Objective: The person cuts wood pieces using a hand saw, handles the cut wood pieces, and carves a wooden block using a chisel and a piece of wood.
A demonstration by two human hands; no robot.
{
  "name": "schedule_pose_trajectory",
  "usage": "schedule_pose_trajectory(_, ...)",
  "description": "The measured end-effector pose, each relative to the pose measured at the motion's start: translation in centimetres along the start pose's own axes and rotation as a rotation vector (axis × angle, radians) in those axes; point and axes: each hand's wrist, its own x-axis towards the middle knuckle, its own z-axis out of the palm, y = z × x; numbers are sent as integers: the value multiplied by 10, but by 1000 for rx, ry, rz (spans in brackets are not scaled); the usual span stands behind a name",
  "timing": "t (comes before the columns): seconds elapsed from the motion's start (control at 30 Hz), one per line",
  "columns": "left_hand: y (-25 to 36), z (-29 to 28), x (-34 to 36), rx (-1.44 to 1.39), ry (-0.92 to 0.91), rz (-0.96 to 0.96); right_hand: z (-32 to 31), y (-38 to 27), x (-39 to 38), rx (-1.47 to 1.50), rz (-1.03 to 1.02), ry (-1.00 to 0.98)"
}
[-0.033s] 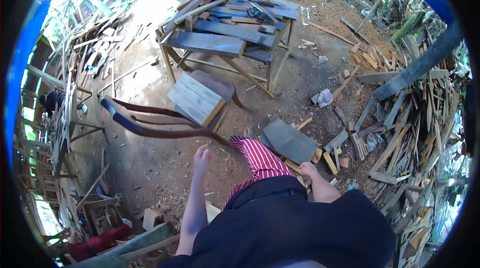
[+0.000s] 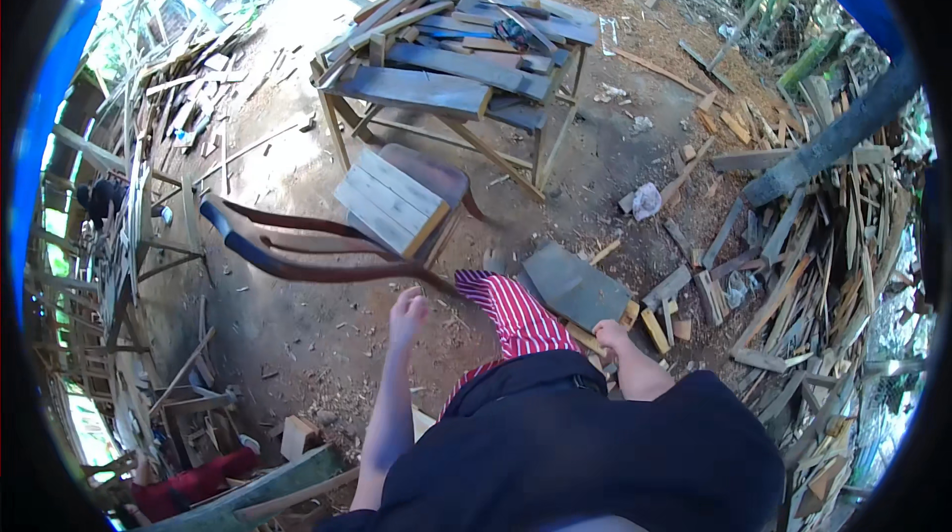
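My left hand [image 2: 409, 312] hangs in the air with its fingers loosely curled and nothing visible in them. Just beyond it is the curved back of a dark brown wooden chair [image 2: 327, 270], and several pale grey planks [image 2: 390, 201] lie on its seat. On the other side, my right hand [image 2: 610, 335] is curled into a loose fist, with no object visible in it. A dark grey board [image 2: 575, 282] lies low on wood pieces beyond that hand. Red-and-white striped cloth [image 2: 531, 319] covers my leg between the hands.
A wooden table frame [image 2: 340, 130] stands ahead, piled with boards [image 2: 412, 89]. Scrap wood [image 2: 843, 225] is heaped at right beside a slanting post [image 2: 833, 130]. More timber stands at left, where a person in dark clothing [image 2: 107, 199] and a red sleeve [image 2: 203, 485] show.
My left hand has shifted slightly to the right. A blurred, pale shape now shows just past the striped cloth. The chair and boards have stayed in place.
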Motion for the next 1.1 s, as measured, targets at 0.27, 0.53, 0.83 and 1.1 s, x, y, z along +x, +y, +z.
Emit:
schedule_pose_trajectory(0.27,18,30,97,-79,-200,-259,-157,-184,179,35,-135,733)
schedule_pose_trajectory(0.53,97,33,246,122,-228,-378,-421,-355,367,-28,-317,1168)
schedule_pose_trajectory(0.83,102,41,273,98,-188,-635,-554,-465,528,-581,-268,935)
schedule_pose_trajectory(1.1,85,29,260,272,-134,-630,-547,-459,529,-535,-167,938)
